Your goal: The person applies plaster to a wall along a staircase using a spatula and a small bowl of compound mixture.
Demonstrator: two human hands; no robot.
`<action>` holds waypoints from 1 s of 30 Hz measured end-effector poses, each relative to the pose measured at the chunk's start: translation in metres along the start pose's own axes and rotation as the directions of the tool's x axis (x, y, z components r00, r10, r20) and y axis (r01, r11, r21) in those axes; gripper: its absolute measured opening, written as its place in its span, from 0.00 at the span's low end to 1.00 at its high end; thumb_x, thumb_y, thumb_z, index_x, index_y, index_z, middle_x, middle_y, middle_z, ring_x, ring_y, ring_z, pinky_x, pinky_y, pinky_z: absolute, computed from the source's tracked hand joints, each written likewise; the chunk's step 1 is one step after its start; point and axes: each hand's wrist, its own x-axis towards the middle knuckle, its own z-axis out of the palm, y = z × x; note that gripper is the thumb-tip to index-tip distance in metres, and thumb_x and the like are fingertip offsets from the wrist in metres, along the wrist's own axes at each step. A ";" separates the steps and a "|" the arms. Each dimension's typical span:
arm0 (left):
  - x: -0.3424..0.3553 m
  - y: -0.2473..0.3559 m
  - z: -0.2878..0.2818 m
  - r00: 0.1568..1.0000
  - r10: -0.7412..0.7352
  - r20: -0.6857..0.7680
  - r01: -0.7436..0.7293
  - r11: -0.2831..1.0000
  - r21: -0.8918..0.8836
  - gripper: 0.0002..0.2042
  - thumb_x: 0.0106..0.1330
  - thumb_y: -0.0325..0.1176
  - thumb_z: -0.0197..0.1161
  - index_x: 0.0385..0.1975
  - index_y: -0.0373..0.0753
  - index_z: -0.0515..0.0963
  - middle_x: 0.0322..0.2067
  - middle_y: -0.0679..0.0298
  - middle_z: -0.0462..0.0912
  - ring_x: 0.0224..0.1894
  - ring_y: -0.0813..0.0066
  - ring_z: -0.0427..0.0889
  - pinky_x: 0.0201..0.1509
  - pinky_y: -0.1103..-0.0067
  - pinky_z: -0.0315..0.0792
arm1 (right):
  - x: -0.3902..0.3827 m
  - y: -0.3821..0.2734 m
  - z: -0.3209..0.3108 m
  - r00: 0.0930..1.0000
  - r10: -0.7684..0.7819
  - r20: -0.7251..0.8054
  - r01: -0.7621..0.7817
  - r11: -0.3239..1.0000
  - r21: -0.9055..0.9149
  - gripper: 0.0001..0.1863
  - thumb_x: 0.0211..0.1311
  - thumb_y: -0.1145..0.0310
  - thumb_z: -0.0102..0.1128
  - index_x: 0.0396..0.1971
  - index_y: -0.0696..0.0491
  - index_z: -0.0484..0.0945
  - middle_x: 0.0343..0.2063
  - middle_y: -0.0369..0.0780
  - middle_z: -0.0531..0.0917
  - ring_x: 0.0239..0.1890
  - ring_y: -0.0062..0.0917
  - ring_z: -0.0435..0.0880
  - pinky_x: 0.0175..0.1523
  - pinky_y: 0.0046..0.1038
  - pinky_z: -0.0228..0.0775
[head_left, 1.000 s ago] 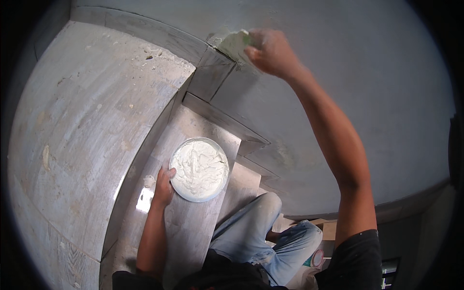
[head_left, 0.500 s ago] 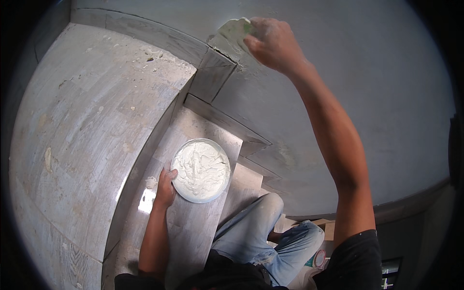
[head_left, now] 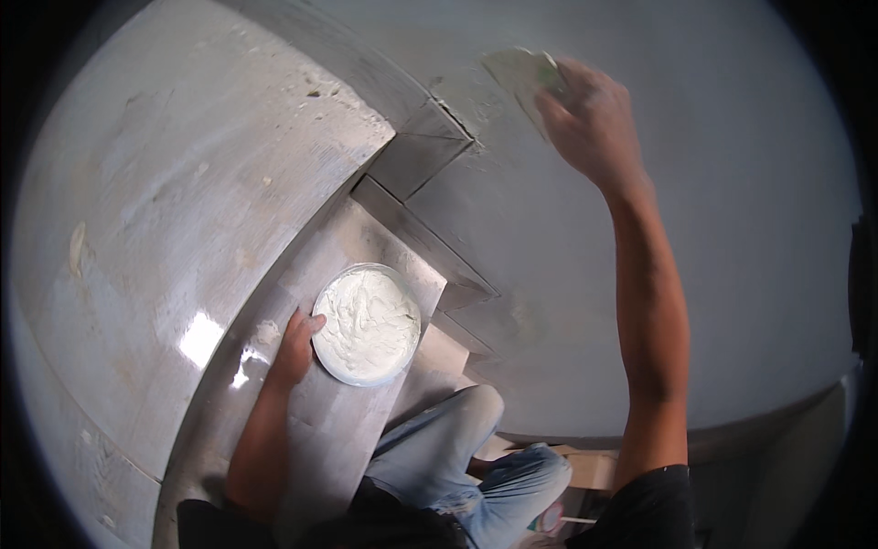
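My left hand grips the rim of a round bowl, its thumb over the edge. Thick white paste fills the bowl, its surface ridged. Up at the grey wall, my right hand is closed around a thin, pale, flat scraper smeared with paste. The scraper is slightly blurred, and I cannot tell whether its edge touches the wall. Left of it, some paste lies along the dark gap above the corner of the skirting tiles.
Wood-look tiled steps fill the left side, dusty and strewn with crumbs near the wall. Stepped skirting runs down the wall toward my bent jeans-clad legs. A cardboard box stands beyond my knees.
My right hand and the scraper have moved right and slightly down, away from the gap at the skirting corner. The view has shifted; my left hand still holds the bowl.
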 end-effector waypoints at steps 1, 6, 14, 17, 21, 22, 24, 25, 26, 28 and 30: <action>0.001 -0.004 -0.004 1.000 0.014 -0.022 -0.013 0.999 0.038 0.23 0.61 0.36 0.49 0.53 0.27 0.65 0.50 0.54 0.72 0.53 0.70 0.70 0.59 0.78 0.60 | -0.002 -0.003 -0.003 0.999 -0.002 0.038 0.002 1.000 -0.003 0.10 0.46 0.71 0.53 0.27 0.60 0.76 0.23 0.50 0.78 0.25 0.42 0.76 0.33 0.38 0.67; 0.001 -0.002 -0.010 0.999 -0.023 -0.025 0.026 0.992 0.123 0.24 0.61 0.35 0.50 0.55 0.27 0.62 0.49 0.53 0.72 0.52 0.69 0.71 0.58 0.77 0.62 | 0.001 -0.004 0.000 0.961 0.022 0.276 -0.015 1.000 -0.027 0.10 0.44 0.73 0.51 0.26 0.61 0.75 0.22 0.52 0.77 0.24 0.45 0.75 0.33 0.38 0.67; -0.008 0.021 0.006 1.000 -0.019 -0.019 0.024 0.937 0.347 0.26 0.61 0.38 0.50 0.57 0.29 0.62 0.52 0.55 0.70 0.56 0.68 0.66 0.62 0.77 0.55 | 0.023 0.002 0.015 0.891 -0.026 0.453 0.117 0.977 -0.176 0.11 0.45 0.74 0.49 0.29 0.62 0.76 0.25 0.54 0.78 0.27 0.45 0.78 0.34 0.38 0.68; -0.008 0.020 0.009 0.999 0.042 -0.009 -0.038 0.965 0.261 0.23 0.61 0.36 0.49 0.54 0.30 0.65 0.47 0.56 0.72 0.51 0.71 0.68 0.58 0.78 0.59 | 0.044 -0.008 0.020 0.917 -0.100 0.387 0.174 0.971 -0.161 0.11 0.42 0.75 0.48 0.28 0.62 0.74 0.25 0.55 0.77 0.28 0.49 0.75 0.37 0.42 0.67; -0.006 0.016 0.010 0.992 0.124 0.018 -0.125 0.970 0.209 0.22 0.61 0.35 0.49 0.54 0.31 0.65 0.45 0.56 0.73 0.49 0.72 0.70 0.56 0.79 0.61 | 0.055 -0.033 0.011 0.936 -0.029 0.352 0.076 0.990 -0.121 0.14 0.43 0.75 0.47 0.32 0.62 0.76 0.26 0.52 0.79 0.29 0.46 0.77 0.38 0.41 0.69; -0.007 0.017 0.009 0.994 0.109 -0.006 -0.104 0.961 0.256 0.23 0.61 0.35 0.49 0.54 0.31 0.65 0.45 0.56 0.74 0.49 0.72 0.70 0.56 0.79 0.61 | 0.055 -0.045 0.004 0.922 -0.002 0.386 0.078 0.980 -0.181 0.14 0.44 0.75 0.47 0.33 0.61 0.77 0.26 0.51 0.79 0.29 0.44 0.78 0.38 0.40 0.69; -0.011 0.023 0.010 0.995 0.083 -0.053 -0.060 0.936 0.347 0.23 0.60 0.35 0.49 0.54 0.31 0.65 0.45 0.56 0.74 0.48 0.73 0.70 0.55 0.79 0.61 | 0.046 -0.050 0.001 0.921 -0.120 0.370 0.213 0.952 -0.221 0.14 0.46 0.76 0.48 0.35 0.59 0.78 0.26 0.47 0.80 0.30 0.41 0.78 0.39 0.38 0.70; -0.013 0.026 0.009 0.997 0.064 -0.040 -0.047 0.940 0.338 0.23 0.60 0.35 0.49 0.55 0.31 0.64 0.45 0.56 0.73 0.48 0.73 0.70 0.55 0.79 0.61 | 0.039 -0.046 0.004 0.910 -0.266 0.318 0.340 0.918 -0.205 0.13 0.48 0.77 0.49 0.35 0.58 0.79 0.26 0.45 0.81 0.31 0.38 0.78 0.40 0.36 0.71; -0.013 0.029 0.010 0.999 0.045 -0.016 -0.037 0.946 0.322 0.23 0.60 0.36 0.49 0.55 0.31 0.64 0.45 0.56 0.73 0.48 0.73 0.70 0.55 0.80 0.62 | 0.035 -0.044 0.002 0.875 -0.403 0.268 0.461 0.863 -0.206 0.13 0.49 0.78 0.51 0.35 0.56 0.79 0.26 0.43 0.81 0.32 0.36 0.78 0.40 0.34 0.71; -0.012 0.031 0.012 0.999 0.037 0.002 -0.036 0.951 0.308 0.23 0.60 0.36 0.49 0.54 0.31 0.64 0.44 0.56 0.73 0.48 0.73 0.69 0.54 0.80 0.62 | 0.032 -0.049 0.000 0.820 -0.502 0.277 0.569 0.771 -0.286 0.11 0.49 0.79 0.54 0.34 0.54 0.80 0.28 0.39 0.82 0.35 0.31 0.77 0.43 0.32 0.71; -0.011 0.028 0.014 0.998 0.057 -0.006 -0.053 0.949 0.310 0.23 0.60 0.36 0.49 0.54 0.30 0.64 0.44 0.56 0.73 0.48 0.74 0.69 0.54 0.80 0.62 | 0.030 -0.050 0.001 0.766 -0.568 0.301 0.643 0.681 -0.351 0.11 0.48 0.79 0.58 0.33 0.53 0.81 0.31 0.36 0.82 0.38 0.27 0.76 0.45 0.29 0.70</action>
